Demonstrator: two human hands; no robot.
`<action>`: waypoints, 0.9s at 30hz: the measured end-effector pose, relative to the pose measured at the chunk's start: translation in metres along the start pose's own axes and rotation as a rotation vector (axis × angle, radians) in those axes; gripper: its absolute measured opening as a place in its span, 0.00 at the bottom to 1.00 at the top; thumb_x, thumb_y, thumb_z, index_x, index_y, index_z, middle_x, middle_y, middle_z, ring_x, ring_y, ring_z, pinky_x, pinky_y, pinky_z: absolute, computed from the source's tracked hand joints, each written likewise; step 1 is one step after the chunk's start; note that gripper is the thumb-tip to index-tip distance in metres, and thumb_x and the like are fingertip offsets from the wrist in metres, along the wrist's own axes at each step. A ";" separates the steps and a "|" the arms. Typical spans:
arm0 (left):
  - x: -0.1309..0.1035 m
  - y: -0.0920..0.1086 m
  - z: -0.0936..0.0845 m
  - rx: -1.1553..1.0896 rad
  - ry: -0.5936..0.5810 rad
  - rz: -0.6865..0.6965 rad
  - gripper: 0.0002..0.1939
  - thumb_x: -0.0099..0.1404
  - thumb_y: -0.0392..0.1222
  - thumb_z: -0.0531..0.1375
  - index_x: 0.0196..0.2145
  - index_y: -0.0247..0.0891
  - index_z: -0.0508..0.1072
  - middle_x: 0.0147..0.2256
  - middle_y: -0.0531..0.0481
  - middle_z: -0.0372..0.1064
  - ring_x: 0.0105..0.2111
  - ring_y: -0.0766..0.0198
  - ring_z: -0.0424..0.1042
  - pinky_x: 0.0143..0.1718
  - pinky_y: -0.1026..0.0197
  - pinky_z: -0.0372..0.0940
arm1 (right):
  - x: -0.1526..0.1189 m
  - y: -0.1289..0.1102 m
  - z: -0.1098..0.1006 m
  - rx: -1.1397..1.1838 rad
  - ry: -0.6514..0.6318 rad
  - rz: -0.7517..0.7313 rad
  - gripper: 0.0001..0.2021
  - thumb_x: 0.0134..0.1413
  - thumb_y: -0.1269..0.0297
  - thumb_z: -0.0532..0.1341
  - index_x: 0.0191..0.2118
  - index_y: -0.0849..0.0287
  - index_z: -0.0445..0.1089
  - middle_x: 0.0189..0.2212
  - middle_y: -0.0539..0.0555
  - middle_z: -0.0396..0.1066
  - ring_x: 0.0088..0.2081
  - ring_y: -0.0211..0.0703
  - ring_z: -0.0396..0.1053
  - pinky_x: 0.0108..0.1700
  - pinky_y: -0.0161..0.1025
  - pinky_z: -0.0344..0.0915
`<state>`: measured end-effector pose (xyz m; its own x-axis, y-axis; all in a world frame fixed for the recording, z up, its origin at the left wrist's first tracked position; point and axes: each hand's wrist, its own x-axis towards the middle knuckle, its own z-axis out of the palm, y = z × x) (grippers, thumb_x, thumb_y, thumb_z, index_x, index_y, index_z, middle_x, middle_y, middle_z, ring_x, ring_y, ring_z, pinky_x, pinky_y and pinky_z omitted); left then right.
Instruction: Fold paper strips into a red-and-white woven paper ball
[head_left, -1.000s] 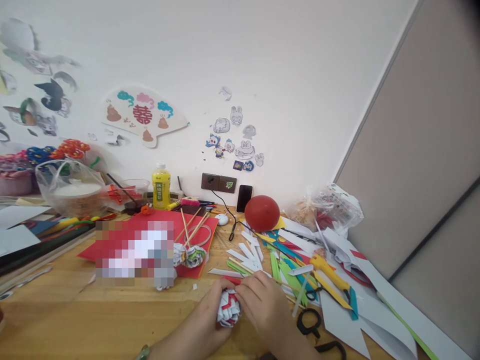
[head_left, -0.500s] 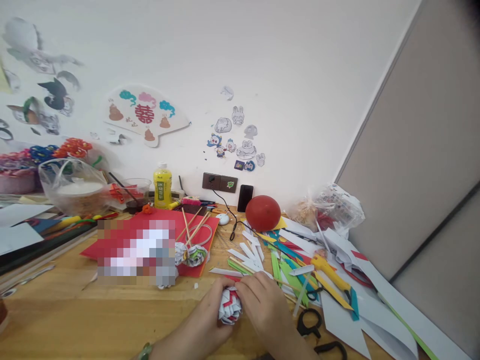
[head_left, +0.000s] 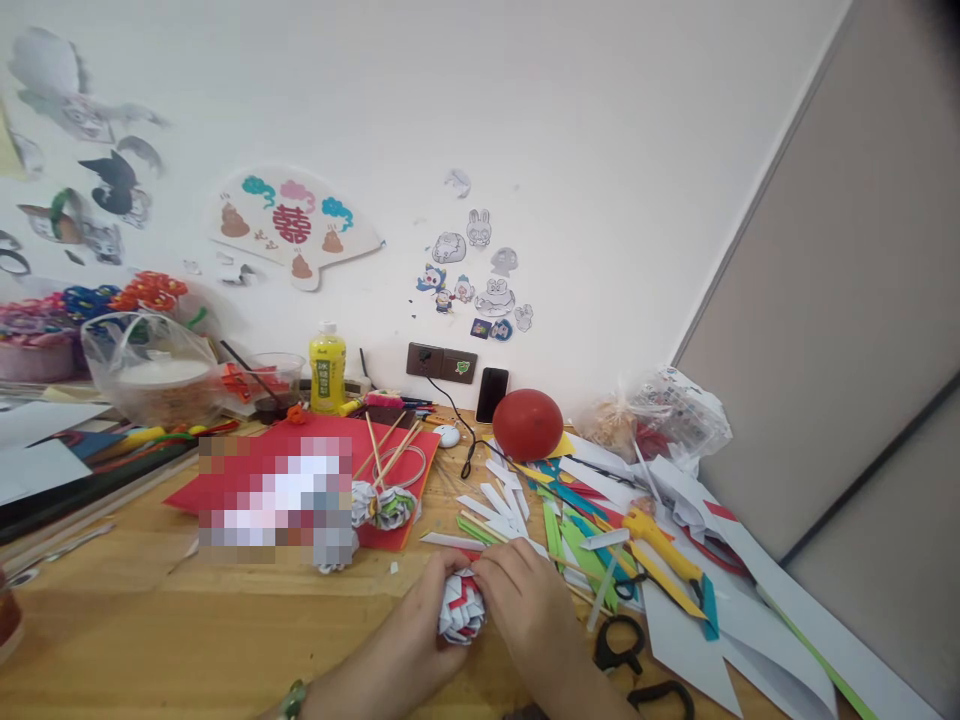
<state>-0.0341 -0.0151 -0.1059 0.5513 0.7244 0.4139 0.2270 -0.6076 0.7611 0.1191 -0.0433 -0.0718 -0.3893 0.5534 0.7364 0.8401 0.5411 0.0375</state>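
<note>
A white folded-paper flower (head_left: 461, 610) with a red zigzag band is held low over the wooden table. My left hand (head_left: 416, 625) is closed round its left side and underside. The fingers of my right hand (head_left: 521, 605) are bent together and pinch its upper right edge; their tips are partly hidden. A bit of red paper (head_left: 471, 554) shows just beyond the fingertips. Several finished paper flowers on sticks, one of them white and green (head_left: 394, 508), lie on red sheets (head_left: 360, 440) to the left, partly covered by a blurred patch.
To the right lie cut paper strips (head_left: 510, 500), a yellow glue gun (head_left: 660, 540), black-handled scissors (head_left: 619, 645) and large white sheets (head_left: 690, 640). A red balloon (head_left: 527, 424), a phone (head_left: 491, 394) and a yellow drink bottle (head_left: 327, 370) stand near the wall.
The view has shifted very slightly. Both hands keep their hold on the paper flower, with hardly any movement of the fingers.
</note>
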 end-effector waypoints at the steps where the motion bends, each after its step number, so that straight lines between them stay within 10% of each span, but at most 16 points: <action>1: 0.000 0.000 0.000 -0.002 -0.004 0.003 0.27 0.49 0.24 0.53 0.46 0.43 0.55 0.41 0.50 0.66 0.41 0.60 0.69 0.41 0.60 0.66 | 0.000 0.000 0.001 0.011 0.005 0.007 0.18 0.64 0.69 0.43 0.30 0.60 0.67 0.25 0.53 0.68 0.27 0.41 0.63 0.28 0.38 0.61; 27: 0.000 0.006 -0.002 -0.015 -0.044 -0.024 0.25 0.48 0.24 0.52 0.43 0.42 0.57 0.39 0.52 0.66 0.38 0.62 0.69 0.38 0.63 0.65 | -0.006 -0.001 0.000 0.134 0.148 0.093 0.14 0.61 0.68 0.49 0.25 0.58 0.62 0.22 0.51 0.64 0.27 0.40 0.63 0.27 0.36 0.61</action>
<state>-0.0344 -0.0182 -0.1006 0.5808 0.7232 0.3737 0.2284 -0.5854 0.7779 0.1206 -0.0475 -0.0759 -0.2443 0.5112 0.8240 0.8082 0.5769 -0.1183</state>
